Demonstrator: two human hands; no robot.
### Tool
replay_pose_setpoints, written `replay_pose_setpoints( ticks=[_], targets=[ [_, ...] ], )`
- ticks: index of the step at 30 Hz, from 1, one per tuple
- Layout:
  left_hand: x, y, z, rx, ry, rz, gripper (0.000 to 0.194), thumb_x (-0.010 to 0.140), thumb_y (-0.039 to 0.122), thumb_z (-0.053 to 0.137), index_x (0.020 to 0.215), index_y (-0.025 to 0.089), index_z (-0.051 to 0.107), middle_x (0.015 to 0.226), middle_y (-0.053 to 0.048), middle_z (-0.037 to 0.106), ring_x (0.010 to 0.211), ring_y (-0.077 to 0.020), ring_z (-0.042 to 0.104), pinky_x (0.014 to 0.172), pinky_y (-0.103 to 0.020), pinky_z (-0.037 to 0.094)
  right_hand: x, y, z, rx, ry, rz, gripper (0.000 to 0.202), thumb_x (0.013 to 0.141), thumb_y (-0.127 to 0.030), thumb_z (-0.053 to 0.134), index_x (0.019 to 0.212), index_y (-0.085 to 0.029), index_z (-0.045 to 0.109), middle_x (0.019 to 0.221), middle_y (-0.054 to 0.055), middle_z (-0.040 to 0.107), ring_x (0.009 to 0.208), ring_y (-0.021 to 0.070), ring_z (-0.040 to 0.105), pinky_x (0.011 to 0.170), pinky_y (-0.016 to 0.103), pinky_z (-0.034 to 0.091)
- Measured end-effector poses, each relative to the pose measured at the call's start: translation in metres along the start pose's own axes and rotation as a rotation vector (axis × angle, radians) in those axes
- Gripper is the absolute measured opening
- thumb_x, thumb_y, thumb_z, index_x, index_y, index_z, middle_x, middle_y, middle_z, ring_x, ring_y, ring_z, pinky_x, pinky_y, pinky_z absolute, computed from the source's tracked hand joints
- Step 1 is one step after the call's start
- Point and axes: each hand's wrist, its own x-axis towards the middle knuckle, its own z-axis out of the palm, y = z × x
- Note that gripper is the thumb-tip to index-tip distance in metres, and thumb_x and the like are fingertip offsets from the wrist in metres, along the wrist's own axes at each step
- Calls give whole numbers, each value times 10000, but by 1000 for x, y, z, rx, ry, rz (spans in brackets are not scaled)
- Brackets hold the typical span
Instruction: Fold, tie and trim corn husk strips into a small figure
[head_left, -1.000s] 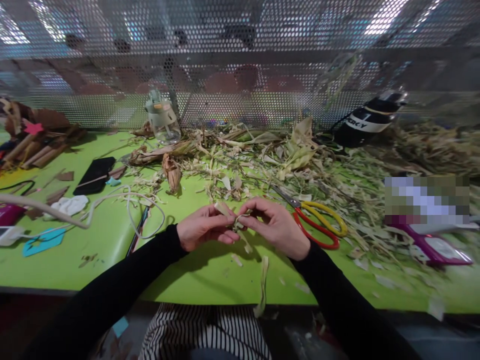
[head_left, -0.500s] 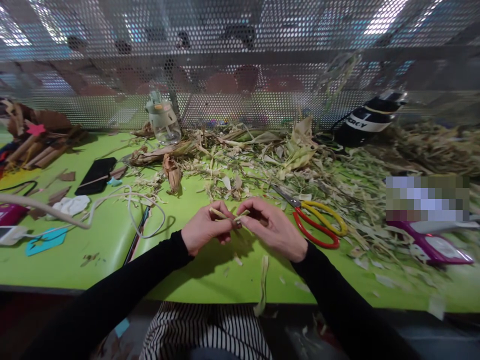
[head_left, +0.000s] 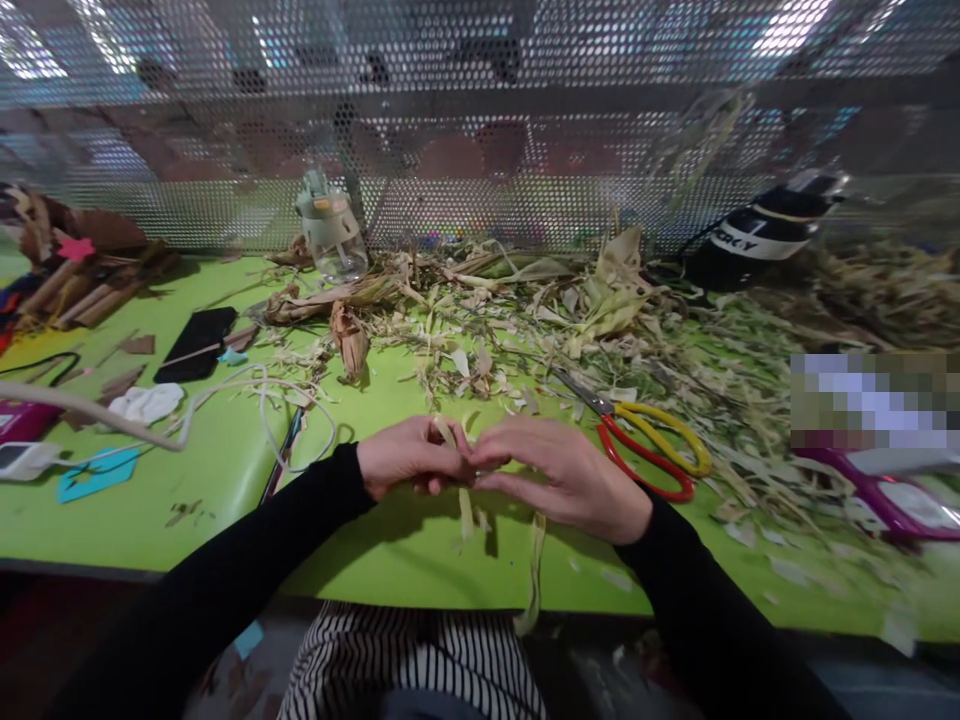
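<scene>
My left hand point(head_left: 409, 456) is closed in a pinch on a narrow pale-green corn husk strip point(head_left: 466, 514), whose ends stick out above and below the fingers. Against its fingertips, my right hand point(head_left: 566, 472) closes thumb and fingers on the same strip; the exact grip point is hidden. Both hands hover just over the green table point(head_left: 390, 560). Another husk strip point(head_left: 535, 575) lies below the right hand and hangs over the front edge. Scissors point(head_left: 652, 445) with one red and one yellow handle rest right of the right hand.
Dried husks and shreds point(head_left: 480, 300) cover the back and right. A clear bottle point(head_left: 337, 240) and a black bottle point(head_left: 757, 240) stand by the perforated metal screen point(head_left: 450, 120). At left lie a black phone point(head_left: 195, 345), a white cable point(head_left: 262, 410) and a teal tag point(head_left: 97, 475).
My right hand has turned flatter, its fingers now pressed together over the strip. One strip end now hangs below the hands. The view has shifted slightly.
</scene>
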Motion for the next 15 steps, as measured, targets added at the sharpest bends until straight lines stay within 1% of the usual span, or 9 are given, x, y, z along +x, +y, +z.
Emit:
replay_pose_setpoints(
  ticks=[2, 4, 5, 8, 11, 13, 14, 15],
  targets=[
    [1, -1, -5, -21, -79, -37, 135, 611, 186, 656, 664, 140, 540, 495, 40, 590, 314, -19, 380, 303, -130, 219, -1, -2, -2, -45, -48, -69, 116, 875, -191, 554, 962, -164, 626, 913, 53, 689, 851, 133, 615, 768, 257, 488],
    [2, -3, -8, -32, -140, -58, 122, 609, 186, 652, 671, 123, 568, 595, 6, 644, 332, -14, 391, 301, -136, 221, -1, -6, -2, -96, -76, -89, 135, 895, -183, 517, 974, -165, 625, 924, 55, 691, 852, 131, 614, 768, 253, 490],
    [3, -4, -10, -30, -160, -69, 120, 609, 189, 654, 669, 118, 578, 608, -1, 649, 334, -13, 390, 301, -138, 222, -1, -8, -1, -127, -73, -90, 146, 905, -184, 496, 975, -163, 623, 922, 56, 691, 846, 132, 613, 764, 257, 493],
    [3, -5, -13, -5, -173, -81, 118, 617, 210, 659, 659, 114, 605, 522, 20, 598, 323, -16, 363, 306, -143, 214, -2, -13, 8, -257, -36, -75, 196, 930, -184, 428, 955, -150, 620, 876, 62, 689, 800, 145, 605, 727, 280, 504],
    [2, -3, -14, 10, -161, -76, 104, 647, 226, 632, 648, 122, 625, 384, 59, 472, 301, -25, 318, 309, -143, 187, -4, -16, 18, -427, 26, -68, 250, 941, -163, 374, 949, -114, 619, 819, 76, 676, 745, 166, 584, 675, 306, 511],
    [1, -1, -13, 0, -169, -82, 115, 674, 227, 595, 640, 123, 629, 334, 74, 400, 284, -25, 283, 307, -141, 160, -5, -18, 22, -514, 58, -83, 268, 941, -138, 356, 985, -91, 616, 850, 96, 671, 757, 176, 578, 677, 318, 516],
    [0, 0, -12, -8, -175, -86, 124, 683, 225, 579, 636, 120, 626, 329, 76, 387, 279, -22, 269, 305, -141, 149, -5, -19, 23, -544, 65, -93, 275, 941, -128, 349, 1008, -85, 612, 872, 106, 667, 772, 181, 578, 686, 324, 518],
    [0, 1, -11, -18, -181, -87, 128, 688, 222, 568, 634, 117, 618, 342, 72, 403, 276, -17, 263, 304, -140, 143, -5, -20, 24, -568, 64, -100, 283, 941, -122, 342, 1028, -81, 608, 884, 112, 663, 787, 186, 579, 693, 331, 519]
  ],
)
